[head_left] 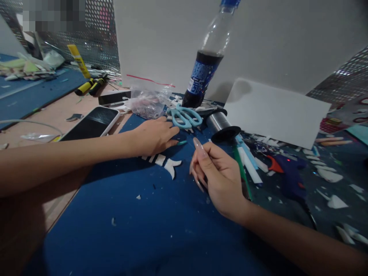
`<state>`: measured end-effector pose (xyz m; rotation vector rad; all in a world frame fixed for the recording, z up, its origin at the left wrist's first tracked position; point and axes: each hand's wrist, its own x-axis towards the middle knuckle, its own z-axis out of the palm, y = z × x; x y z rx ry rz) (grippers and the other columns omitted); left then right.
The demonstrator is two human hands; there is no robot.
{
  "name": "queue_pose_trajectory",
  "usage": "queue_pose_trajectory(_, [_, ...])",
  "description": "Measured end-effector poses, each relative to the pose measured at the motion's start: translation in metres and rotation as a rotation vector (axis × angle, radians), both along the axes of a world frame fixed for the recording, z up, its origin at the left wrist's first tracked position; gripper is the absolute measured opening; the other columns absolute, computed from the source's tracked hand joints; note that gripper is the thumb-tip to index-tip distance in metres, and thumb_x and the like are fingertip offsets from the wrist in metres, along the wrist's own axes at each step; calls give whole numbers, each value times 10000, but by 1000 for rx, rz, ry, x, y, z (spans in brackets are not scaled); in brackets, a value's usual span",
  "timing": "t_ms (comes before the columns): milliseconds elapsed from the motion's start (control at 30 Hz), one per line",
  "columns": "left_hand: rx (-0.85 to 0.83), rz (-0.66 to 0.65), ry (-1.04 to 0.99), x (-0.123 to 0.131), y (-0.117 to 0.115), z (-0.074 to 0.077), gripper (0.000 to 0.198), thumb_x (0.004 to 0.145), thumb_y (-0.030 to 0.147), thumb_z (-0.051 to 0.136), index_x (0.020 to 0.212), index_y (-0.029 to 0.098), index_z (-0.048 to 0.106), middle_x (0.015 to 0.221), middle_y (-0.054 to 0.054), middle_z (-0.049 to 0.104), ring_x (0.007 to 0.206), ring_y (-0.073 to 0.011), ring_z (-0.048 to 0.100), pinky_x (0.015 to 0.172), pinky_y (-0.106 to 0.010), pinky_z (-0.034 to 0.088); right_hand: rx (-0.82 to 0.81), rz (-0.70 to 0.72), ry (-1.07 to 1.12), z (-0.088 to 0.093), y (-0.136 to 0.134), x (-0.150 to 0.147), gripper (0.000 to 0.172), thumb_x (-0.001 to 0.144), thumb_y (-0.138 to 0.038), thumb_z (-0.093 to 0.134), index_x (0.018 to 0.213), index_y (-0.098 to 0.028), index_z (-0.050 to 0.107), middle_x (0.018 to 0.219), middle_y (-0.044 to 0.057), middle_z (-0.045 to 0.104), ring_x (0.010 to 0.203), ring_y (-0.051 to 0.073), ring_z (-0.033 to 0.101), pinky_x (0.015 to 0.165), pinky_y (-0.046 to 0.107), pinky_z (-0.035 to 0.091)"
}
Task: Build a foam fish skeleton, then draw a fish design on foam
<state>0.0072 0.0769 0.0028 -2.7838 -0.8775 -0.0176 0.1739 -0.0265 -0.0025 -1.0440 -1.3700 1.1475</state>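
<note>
On the blue mat, left hand half-hides white scraps.

Light-blue scissors, white foam pieces, dark-blue mat.

The bottle has its cap cut by the top edge; a pixelated patch blurs the upper left; the left hand covers part of the white scraps

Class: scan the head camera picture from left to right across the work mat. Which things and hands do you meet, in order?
phone → left hand → right hand → blue glue gun
</note>
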Motion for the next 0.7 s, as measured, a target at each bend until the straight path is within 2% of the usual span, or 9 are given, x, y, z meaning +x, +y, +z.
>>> queue_pose_trajectory(100, [-31,-37,40,1,2,1,248,964,262,377,968,131,587,853,-88,636,810,-211,570,733,-316,420,7,7,13,0,0,-1,323,949,-365,494,671,-201,516,435,-83,384,338,61,353,327,190,288])
queue_pose_trajectory(200, [-52,-68,77,3,1,7,162,881,114,456,944,141,603,815,-70,645,767,-193,571,654,-277,394,20,22,21,0,-1,-1,322,954,-354,492,673,-197,517,424,-87,389,330,55,353,343,193,297])
queue_pose_trajectory(333, [-97,-129,98,3,0,12,219,774,8,511,927,119,620,790,-79,657,735,-195,566,610,-267,376,8,37,45,0,0,0,315,955,-352,493,683,-196,517,433,-89,402,320,46,343,331,186,279])
queue_pose_trajectory(433, [-133,-171,72,0,4,10,194,820,8,468,892,114,614,806,-84,654,741,-187,556,630,-267,376,17,43,53,0,1,0,309,951,-349,501,684,-194,519,439,-89,411,315,43,342,330,185,282])
queue_pose_trajectory(567, [-204,-192,-7,-4,13,7,178,904,101,420,833,133,580,762,-52,610,678,-153,517,607,-251,356,17,37,40,1,1,0,314,951,-346,500,678,-191,520,429,-92,405,309,43,345,335,186,293])
queue_pose_trajectory(700, [-251,-141,-134,-4,9,16,206,904,134,432,705,157,476,639,9,481,559,-110,420,529,-232,303,4,16,33,2,1,0,327,944,-361,507,663,-192,511,421,-94,394,306,46,338,325,186,280])
